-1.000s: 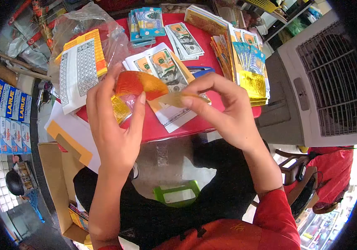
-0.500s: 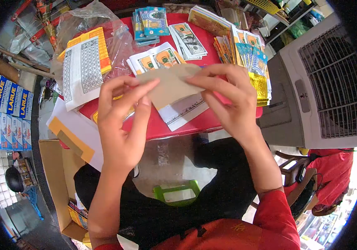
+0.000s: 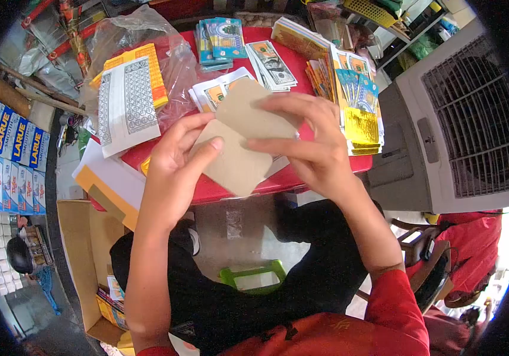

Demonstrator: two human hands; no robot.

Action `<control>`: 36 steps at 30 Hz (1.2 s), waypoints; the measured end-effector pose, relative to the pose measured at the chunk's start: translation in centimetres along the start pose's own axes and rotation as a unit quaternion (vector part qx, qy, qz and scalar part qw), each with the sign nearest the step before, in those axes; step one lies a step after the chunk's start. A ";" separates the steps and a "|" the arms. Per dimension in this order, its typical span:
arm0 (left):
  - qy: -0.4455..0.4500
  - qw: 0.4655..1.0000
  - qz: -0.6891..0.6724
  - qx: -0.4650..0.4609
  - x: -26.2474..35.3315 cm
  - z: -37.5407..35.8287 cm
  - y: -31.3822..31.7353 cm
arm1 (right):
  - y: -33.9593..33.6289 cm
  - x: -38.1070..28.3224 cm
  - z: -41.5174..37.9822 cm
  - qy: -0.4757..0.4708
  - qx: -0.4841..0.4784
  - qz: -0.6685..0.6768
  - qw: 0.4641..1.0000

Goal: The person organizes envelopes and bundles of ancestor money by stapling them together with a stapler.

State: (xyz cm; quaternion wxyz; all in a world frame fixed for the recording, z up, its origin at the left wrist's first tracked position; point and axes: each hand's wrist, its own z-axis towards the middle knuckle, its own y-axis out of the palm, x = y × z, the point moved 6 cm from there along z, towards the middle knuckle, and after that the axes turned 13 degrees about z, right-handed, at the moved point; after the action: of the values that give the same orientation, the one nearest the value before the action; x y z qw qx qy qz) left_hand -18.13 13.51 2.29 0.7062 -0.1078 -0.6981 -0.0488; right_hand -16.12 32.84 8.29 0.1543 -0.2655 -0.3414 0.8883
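Over the near edge of the red table, both hands are at a piece of plain tan card (image 3: 239,160) with rounded corners. A line, fold or overlap, runs across its middle. My left hand (image 3: 174,160) pinches the lower left part, thumb on top and fingers behind. My right hand (image 3: 319,139) has its index finger and thumb on the upper right part, spread apart along it. Behind the card lies a fan of orange-and-white printed notes (image 3: 213,95), partly covered. Dollar-style notes (image 3: 272,64) lie just beyond.
On the red table (image 3: 186,44) are blue printed notes (image 3: 222,41), patterned white paper (image 3: 127,107) over yellow-orange packets, clear plastic (image 3: 174,59) and a gold bundle (image 3: 361,127). A cardboard box (image 3: 82,255) stands lower left, an air cooler (image 3: 462,124) right, a green stool (image 3: 251,277) below.
The tan card has tilted and opened to show two broad rounded parts. My left thumb now lies on its face, and my right fingers have spread over it.
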 end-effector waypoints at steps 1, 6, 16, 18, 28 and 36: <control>0.015 0.999 0.035 0.022 -0.2 0.2 -0.9 | 0.3 0.2 0.4 -0.003 0.000 -0.002 1.000; 0.101 0.915 0.343 0.187 0.0 0.3 -4.8 | 1.3 6.3 4.8 0.094 0.094 -0.015 0.991; 0.153 0.810 0.509 0.247 0.8 -0.2 -4.8 | 8.6 21.6 11.2 0.412 0.101 0.005 0.906; 0.158 0.800 0.517 0.260 1.0 -0.5 -5.0 | 9.5 21.8 10.8 0.462 0.098 0.110 0.875; 0.179 0.824 0.472 0.257 1.3 -1.1 -5.1 | 8.5 25.4 8.8 0.440 0.190 0.285 0.830; 0.231 0.830 0.430 0.270 2.5 -0.7 -4.1 | 5.7 23.3 8.5 0.433 0.224 0.161 0.858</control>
State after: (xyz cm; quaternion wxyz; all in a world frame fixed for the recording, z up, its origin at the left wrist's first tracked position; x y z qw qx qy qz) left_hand -18.33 9.62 5.15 0.7973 -0.1876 -0.3827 0.4273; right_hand -40.46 34.90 1.09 0.1964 -0.6333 0.0153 0.7484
